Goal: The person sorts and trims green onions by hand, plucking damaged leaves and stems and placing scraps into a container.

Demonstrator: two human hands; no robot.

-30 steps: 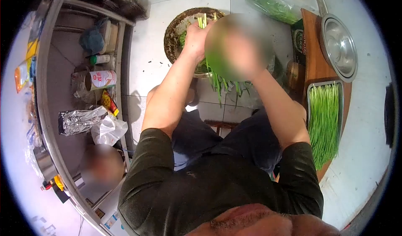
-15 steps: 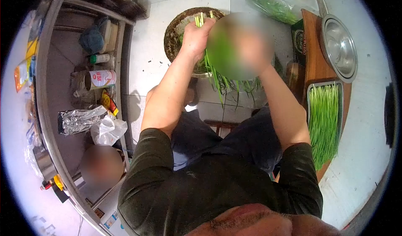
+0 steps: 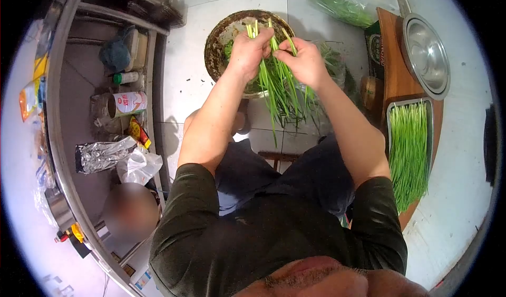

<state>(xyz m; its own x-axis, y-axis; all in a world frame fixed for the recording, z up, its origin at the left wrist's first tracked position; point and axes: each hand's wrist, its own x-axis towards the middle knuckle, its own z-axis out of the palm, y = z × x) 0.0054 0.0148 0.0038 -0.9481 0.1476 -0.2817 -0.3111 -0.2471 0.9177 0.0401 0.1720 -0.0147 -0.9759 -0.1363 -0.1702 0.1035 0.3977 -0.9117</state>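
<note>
Long green chives (image 3: 276,89) hang between my hands, pale stem ends up and leaves trailing down. My left hand (image 3: 249,52) is closed on several stems, whose light ends poke out above the fingers. Close beside it, my right hand (image 3: 307,62) pinches a few stems between thumb and fingers. Under the left hand sits a round, brown-stained basin (image 3: 215,52) with green scraps in it. More chives (image 3: 408,154) lie lined up in a metal tray (image 3: 430,118) to the right.
A steel bowl (image 3: 428,54) rests on a wooden board (image 3: 392,60) at the right. Bagged greens (image 3: 337,4) lie on the tiled floor beyond. On the left, a shelf rack (image 3: 66,112) holds a can (image 3: 129,102), a white plastic bag (image 3: 139,165) and foil (image 3: 105,153).
My right hand, earlier behind a blurred patch, now shows clearly beside the left, with fingers on the chives. The left hand has barely moved.
</note>
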